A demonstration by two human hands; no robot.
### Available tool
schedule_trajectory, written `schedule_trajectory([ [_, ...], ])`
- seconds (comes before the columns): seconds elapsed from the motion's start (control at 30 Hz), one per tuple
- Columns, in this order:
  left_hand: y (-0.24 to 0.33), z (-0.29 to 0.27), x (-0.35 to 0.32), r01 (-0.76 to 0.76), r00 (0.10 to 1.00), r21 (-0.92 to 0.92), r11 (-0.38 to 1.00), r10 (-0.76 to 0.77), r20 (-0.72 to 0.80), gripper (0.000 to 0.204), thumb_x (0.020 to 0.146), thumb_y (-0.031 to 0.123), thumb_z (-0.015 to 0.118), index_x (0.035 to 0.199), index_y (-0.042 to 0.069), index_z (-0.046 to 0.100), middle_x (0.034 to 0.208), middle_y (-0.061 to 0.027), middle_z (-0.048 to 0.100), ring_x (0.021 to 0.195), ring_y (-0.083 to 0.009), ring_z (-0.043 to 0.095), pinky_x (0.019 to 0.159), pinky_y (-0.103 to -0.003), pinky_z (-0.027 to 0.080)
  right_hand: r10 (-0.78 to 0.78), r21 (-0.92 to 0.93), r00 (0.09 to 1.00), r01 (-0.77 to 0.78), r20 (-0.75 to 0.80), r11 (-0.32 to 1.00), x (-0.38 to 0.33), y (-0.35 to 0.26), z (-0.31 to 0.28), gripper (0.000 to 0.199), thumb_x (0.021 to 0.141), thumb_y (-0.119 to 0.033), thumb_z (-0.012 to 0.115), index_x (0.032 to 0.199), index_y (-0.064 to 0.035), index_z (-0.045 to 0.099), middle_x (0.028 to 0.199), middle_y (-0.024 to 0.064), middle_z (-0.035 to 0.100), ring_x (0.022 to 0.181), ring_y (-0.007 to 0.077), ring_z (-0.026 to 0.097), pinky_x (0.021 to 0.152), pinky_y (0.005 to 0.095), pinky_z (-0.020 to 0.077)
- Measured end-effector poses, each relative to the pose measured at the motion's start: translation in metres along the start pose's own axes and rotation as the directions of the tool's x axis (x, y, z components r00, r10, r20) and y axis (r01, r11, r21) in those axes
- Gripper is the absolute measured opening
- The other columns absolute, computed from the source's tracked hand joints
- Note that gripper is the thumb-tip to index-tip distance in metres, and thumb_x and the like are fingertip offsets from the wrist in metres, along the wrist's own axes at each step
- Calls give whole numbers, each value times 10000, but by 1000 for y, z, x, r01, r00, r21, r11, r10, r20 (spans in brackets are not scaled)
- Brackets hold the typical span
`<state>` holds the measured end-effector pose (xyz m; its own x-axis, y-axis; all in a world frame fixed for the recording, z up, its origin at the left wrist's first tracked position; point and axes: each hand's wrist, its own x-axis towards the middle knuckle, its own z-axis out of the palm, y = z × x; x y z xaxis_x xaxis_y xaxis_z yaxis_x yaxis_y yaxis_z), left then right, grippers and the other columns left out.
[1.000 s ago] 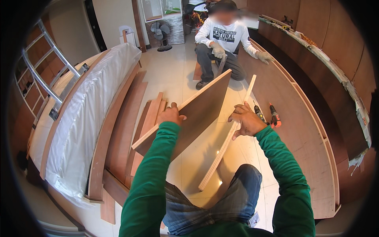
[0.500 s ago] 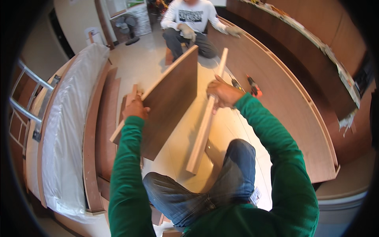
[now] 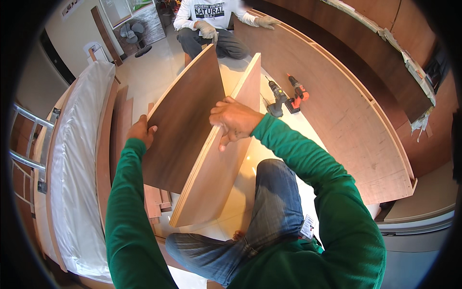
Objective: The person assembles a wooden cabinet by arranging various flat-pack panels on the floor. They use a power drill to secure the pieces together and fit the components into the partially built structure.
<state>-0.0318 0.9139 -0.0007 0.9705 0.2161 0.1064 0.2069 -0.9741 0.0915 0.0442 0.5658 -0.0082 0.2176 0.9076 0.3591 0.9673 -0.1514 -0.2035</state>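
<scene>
Two flat wooden panels stand on edge in front of me, tilted and close together. My left hand (image 3: pixel 141 132) grips the upper left edge of the dark brown panel (image 3: pixel 185 120), thumb on its face. Over the top edge of the paler plywood panel (image 3: pixel 216 168) my right hand (image 3: pixel 234 119) is closed, with its fingers wrapped across the edge. The paler panel stands to the right of the dark one and hides part of its lower face. My bent knees in jeans are just behind the panels.
A black drill (image 3: pixel 276 98) and an orange-black drill (image 3: pixel 298 94) lie to the right, beside a long curved wooden panel (image 3: pixel 337 120). Opposite me crouches a gloved co-worker (image 3: pixel 211 29). Plastic-wrapped boards (image 3: pixel 79 168) and a metal ladder (image 3: pixel 29 161) stand left; wood strips (image 3: pixel 155 202) lie below.
Both panels have shifted left in view. The paler panel has turned so its broad face shows, and my right hand has come closer to the dark panel. The co-worker's hands stay in similar places.
</scene>
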Motion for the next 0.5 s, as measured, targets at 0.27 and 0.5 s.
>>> schedule_trajectory([
  [0.27,3,3,-6,3,995,58,998,3,-101,476,887,385,772,1108,41,527,938,-226,718,916,-446,690,803,-532,538,93,-10,994,-94,-60,996,-6,-55,15,581,591,-556,872,840,-80,650,837,43,595,930,251,561,852,382,404],
  [0.5,13,-1,-8,115,988,122,986,-101,-113,561,822,473,815,1122,79,552,921,-187,734,900,-398,713,769,-514,559,101,-46,988,-107,-117,993,-26,-72,15,549,614,-514,870,887,-85,661,884,43,591,921,236,555,846,364,414],
])
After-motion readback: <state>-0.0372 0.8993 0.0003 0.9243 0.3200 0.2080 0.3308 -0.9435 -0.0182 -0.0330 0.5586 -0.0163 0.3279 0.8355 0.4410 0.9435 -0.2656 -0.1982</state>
